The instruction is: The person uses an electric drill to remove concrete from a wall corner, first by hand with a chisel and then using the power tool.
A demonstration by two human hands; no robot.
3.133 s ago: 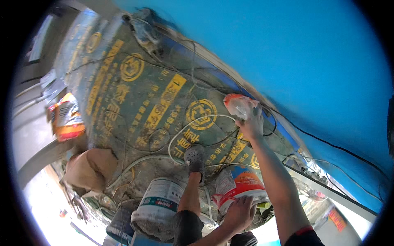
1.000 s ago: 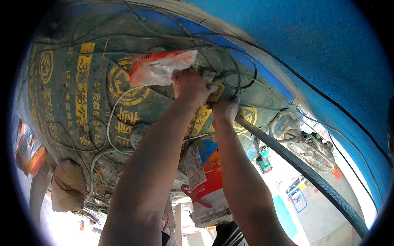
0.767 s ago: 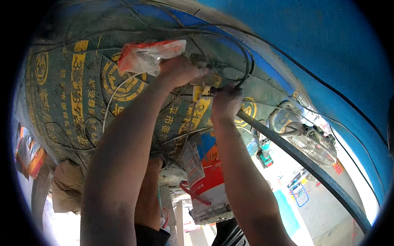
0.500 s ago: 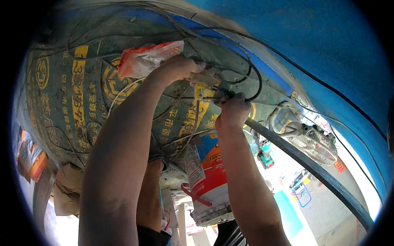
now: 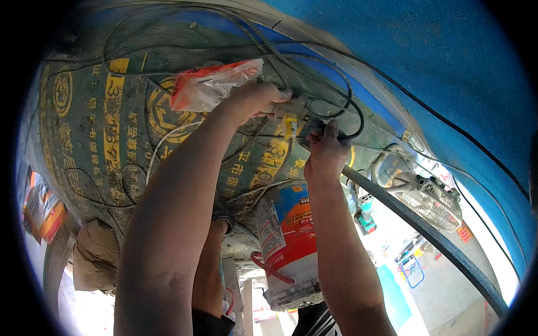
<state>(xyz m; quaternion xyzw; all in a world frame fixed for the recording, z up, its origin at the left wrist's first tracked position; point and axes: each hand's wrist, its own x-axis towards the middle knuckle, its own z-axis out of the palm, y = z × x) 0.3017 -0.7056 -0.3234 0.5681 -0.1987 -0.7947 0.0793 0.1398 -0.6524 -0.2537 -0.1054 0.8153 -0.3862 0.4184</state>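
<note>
My left hand is closed on one end of a dusty, tan power strip, thumb above and fingers below. A yellow plug sits against the strip, its cord hanging down. Beside it, my right hand pinches a dark plug at the strip's right end. A black cable loops up and to the right from that plug. Whether its prongs are in the strip is hidden by my fingers. A clear and red plastic bag lies just behind my left wrist.
A dark green printed sheet lies under the loose cables. Below stands a red, white and blue bucket. To the right are a long grey bar, a dusty fan and a green power tool. A blue surface rises at upper right.
Both hands, the power strip and the plugs appear slightly further right in the view, as does the plastic bag. The dark plug and the strip remain close together.
</note>
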